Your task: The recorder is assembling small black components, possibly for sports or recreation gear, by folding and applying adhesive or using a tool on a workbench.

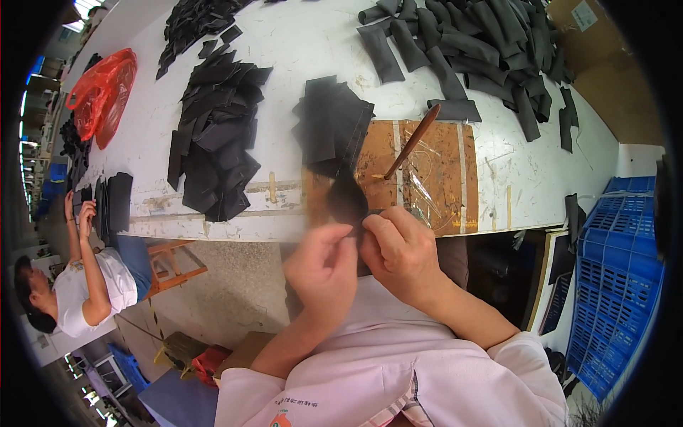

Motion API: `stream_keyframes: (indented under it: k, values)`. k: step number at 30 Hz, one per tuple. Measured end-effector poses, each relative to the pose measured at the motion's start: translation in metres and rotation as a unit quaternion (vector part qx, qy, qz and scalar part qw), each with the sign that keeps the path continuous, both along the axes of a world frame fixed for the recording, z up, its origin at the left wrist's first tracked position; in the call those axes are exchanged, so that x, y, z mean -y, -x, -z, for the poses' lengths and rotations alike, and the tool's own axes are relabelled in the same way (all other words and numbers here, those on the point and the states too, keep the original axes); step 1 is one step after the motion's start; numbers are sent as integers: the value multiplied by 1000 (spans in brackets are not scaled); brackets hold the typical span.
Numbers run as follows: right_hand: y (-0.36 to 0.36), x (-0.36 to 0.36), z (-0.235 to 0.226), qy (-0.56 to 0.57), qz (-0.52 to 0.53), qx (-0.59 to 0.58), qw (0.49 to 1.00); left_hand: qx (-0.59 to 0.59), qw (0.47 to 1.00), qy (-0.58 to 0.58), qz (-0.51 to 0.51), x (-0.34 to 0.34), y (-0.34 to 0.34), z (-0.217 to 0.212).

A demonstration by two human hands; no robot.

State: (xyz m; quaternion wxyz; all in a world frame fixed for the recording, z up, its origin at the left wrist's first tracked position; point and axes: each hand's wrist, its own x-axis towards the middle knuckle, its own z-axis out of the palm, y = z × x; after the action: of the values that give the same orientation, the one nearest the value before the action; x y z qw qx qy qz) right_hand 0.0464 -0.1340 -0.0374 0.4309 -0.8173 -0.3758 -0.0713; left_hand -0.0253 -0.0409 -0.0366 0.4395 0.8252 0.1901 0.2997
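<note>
Close to the table's front edge, my left hand (324,267) and my right hand (400,249) meet at a black fabric piece (348,199). The fingers of both are closed in a pinch on its near end; the left is slightly blurred by motion. Beyond them lies a small stack of flat black fabric pieces (331,124), some with a stitched edge. Just right of it, a brown board (455,171) with tape strips lies on the table. A reddish-brown pointed stick (414,140) stands tilted on that board.
A larger heap of flat black pieces (217,135) lies to the left. Rolled black tubes (462,43) pile up at the far right, beside a cardboard box (605,78). A red plastic bag (107,96) rests far left, near a seated co-worker (107,285). Blue crates (615,277) stand right.
</note>
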Motion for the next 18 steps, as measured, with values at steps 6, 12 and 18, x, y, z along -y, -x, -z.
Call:
stream_keyframes:
  k: [6,12,18]
  values:
    - [-11,4,14,-160,-74,-475,862,43,678,729,84,-25,-2,-8]
    - [-3,1,17,-327,-134,-799,485,1,958,284,-40,-11,-11,6]
    - [-15,-2,10,-254,-152,-699,652,48,983,177,15,-18,-14,9]
